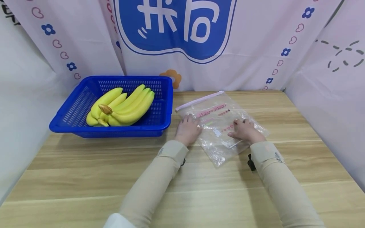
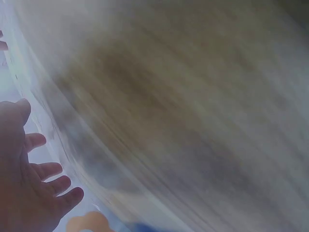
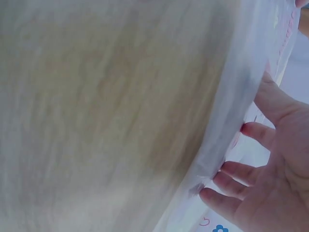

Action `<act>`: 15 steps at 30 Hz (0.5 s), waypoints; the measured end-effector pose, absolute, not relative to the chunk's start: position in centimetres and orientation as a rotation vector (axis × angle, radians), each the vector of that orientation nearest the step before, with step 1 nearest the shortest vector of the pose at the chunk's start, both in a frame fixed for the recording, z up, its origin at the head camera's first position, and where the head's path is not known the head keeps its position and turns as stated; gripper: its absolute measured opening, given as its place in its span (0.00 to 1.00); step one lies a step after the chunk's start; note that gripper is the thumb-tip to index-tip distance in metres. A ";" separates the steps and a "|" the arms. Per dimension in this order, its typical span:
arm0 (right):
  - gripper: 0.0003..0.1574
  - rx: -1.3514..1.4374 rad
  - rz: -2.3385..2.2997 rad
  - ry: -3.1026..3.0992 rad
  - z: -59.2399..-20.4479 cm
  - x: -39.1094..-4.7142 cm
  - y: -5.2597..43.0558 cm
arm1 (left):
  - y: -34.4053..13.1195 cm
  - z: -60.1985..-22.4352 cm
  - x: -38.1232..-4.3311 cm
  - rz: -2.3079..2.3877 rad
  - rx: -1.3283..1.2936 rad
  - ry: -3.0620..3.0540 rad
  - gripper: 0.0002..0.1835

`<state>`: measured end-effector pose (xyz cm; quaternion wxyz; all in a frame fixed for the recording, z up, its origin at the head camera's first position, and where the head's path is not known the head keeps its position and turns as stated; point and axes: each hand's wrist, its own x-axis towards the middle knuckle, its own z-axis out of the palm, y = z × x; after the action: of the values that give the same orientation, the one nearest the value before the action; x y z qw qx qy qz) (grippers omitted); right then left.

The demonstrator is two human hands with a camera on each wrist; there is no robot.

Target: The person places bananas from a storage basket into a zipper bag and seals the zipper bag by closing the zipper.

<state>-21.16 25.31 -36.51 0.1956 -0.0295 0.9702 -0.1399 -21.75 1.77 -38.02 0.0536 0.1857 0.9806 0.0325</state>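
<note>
We list: clear zip bag, beneath left hand and right hand, fingers relaxed, touching it, grasping nothing; left of both, blue plastic basket holding bananas.

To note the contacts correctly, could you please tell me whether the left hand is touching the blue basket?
Apart: the head view shows a strip of wooden table between the left hand and the blue basket.
</note>
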 end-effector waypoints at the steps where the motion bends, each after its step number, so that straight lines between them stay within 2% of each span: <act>1: 0.51 -0.087 -0.404 2.714 -36.4 -21.1 25.4 | 1.6 -38.0 -21.8 0.112 0.556 2.977 0.30; 9: 0.51 -0.136 -0.456 2.696 -36.3 -20.9 26.0 | 1.2 -38.0 -21.8 0.178 0.530 2.965 0.30; 15: 0.51 -0.160 -0.470 2.683 -36.4 -21.2 26.4 | 0.9 -37.7 -21.7 0.131 0.540 2.958 0.34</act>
<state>-21.21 26.39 -36.39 0.2052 -0.0574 0.9624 -0.1687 -21.73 0.92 -37.72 0.0661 0.1789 0.9807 0.0433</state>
